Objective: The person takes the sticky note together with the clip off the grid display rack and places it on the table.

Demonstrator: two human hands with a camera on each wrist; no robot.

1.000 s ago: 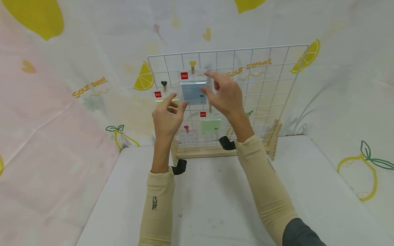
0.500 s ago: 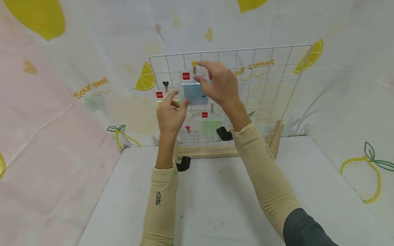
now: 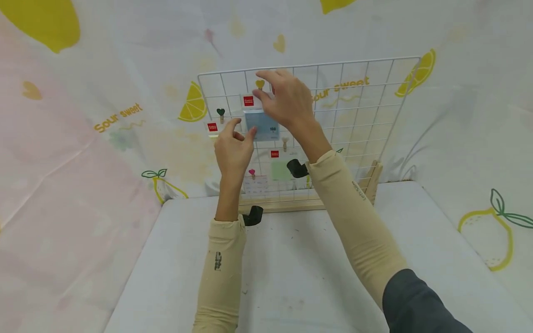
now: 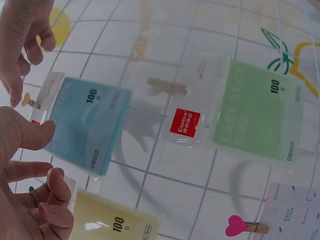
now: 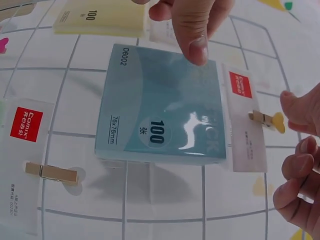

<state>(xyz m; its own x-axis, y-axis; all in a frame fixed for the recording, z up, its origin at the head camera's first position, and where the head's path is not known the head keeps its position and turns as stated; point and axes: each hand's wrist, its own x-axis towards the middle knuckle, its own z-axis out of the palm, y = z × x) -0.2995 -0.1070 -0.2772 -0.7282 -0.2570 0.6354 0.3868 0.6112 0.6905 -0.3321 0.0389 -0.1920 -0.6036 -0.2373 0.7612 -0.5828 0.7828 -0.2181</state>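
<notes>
A clear packet of blue sticky notes (image 3: 262, 125) hangs on the white wire grid (image 3: 341, 63), below a small wooden clothespin with a yellow heart (image 3: 260, 84). My right hand (image 3: 289, 99) is at that clothespin. In the right wrist view its thumb lies close beside the yellow heart (image 5: 278, 122), with a gap to the curled fingers. My left hand (image 3: 234, 150) is at the packet's lower left, thumb and forefinger apart. Its thumb (image 5: 199, 47) overlaps the blue packet in the right wrist view; whether it touches cannot be told.
A yellow sticky-note packet (image 4: 110, 215) hangs left, under a green-heart clothespin (image 3: 220, 112). A green packet (image 4: 260, 110) and a pink-heart clothespin (image 4: 236, 225) with a printed sheet hang lower. The grid's wooden base (image 3: 291, 206) stands on a white table (image 3: 291, 259).
My right hand has moved up and left, from the blue packet's right edge to the yellow-heart clothespin. My left hand has shifted slightly right, towards the blue packet.
</notes>
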